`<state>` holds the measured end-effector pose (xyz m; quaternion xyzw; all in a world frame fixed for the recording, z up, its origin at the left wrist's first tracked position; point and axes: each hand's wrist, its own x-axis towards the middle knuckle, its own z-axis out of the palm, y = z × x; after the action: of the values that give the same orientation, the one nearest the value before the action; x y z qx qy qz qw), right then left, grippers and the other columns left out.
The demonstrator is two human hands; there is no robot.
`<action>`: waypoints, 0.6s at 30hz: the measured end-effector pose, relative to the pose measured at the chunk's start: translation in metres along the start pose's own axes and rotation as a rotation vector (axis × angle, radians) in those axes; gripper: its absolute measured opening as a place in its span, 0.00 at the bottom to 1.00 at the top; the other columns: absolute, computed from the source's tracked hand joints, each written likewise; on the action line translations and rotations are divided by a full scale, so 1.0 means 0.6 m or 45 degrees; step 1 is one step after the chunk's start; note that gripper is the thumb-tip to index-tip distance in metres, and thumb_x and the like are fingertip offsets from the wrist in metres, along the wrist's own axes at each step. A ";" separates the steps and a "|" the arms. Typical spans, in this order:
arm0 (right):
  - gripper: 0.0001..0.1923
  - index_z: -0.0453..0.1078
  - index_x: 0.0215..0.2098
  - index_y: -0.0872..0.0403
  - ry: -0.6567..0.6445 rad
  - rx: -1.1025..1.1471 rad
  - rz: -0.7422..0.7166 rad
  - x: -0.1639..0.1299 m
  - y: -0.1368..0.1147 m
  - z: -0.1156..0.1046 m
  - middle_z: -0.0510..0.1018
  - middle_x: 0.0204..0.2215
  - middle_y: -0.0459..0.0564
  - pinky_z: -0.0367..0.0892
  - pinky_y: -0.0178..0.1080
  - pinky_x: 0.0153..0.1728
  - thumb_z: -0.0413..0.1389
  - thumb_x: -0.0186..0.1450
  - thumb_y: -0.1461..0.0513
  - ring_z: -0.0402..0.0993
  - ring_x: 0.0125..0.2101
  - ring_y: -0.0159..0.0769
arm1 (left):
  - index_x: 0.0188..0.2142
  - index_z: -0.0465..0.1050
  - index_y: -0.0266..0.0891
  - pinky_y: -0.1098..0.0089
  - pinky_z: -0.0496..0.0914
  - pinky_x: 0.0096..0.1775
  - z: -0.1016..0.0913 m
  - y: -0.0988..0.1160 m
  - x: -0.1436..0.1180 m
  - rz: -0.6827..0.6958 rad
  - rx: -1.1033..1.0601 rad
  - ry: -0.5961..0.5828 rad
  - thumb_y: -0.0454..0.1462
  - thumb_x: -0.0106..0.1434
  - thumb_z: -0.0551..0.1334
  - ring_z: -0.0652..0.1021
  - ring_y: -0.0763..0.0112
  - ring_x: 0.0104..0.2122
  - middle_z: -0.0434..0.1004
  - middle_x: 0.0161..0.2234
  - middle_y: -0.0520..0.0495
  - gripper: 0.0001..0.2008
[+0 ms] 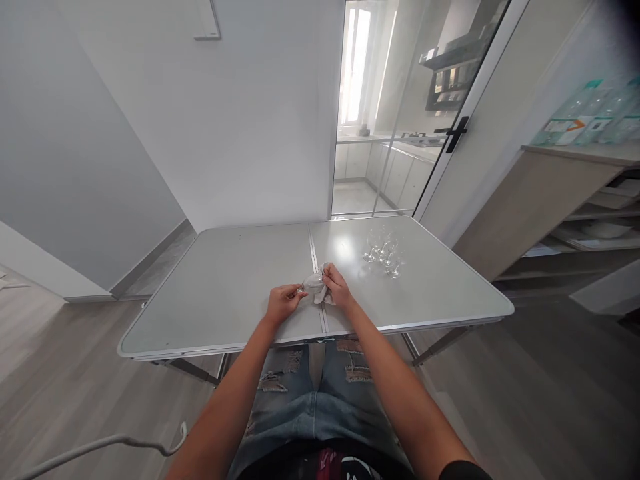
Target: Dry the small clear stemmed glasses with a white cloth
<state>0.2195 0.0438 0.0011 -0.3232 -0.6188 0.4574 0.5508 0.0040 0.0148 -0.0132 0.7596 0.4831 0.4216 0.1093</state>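
A clear stemmed glass point(312, 283) lies sideways between my two hands, just above the table near its front edge. My left hand point(284, 301) pinches the glass at its stem or foot end; the fingers cover that part. At the bowl end, my right hand point(337, 285) is closed on a pale cloth point(321, 293) that is bunched against the glass. Some of the cloth hangs below the right fingers. Several more clear stemmed glasses point(385, 252) stand grouped on the right half of the table.
The grey folding table point(230, 287) has a metal seam point(314, 250) across its middle. Behind it are a white wall and a glass door with a black handle point(456, 133). Plastic bottles point(570, 123) stand on a wooden shelf unit point(530, 193) at right. A white cable point(115, 440) shows lower left.
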 end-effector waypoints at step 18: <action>0.19 0.57 0.29 0.50 -0.082 -0.157 -0.043 0.002 0.008 0.003 0.57 0.25 0.41 0.55 0.36 0.31 0.54 0.67 0.47 0.53 0.27 0.33 | 0.36 0.84 0.39 0.72 0.61 0.29 -0.004 0.012 0.001 -0.092 0.053 -0.009 0.46 0.62 0.66 0.68 0.75 0.21 0.77 0.21 0.49 0.14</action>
<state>0.2170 0.0465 -0.0030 -0.3313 -0.6685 0.4193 0.5172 0.0068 0.0114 -0.0073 0.7451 0.5185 0.4047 0.1103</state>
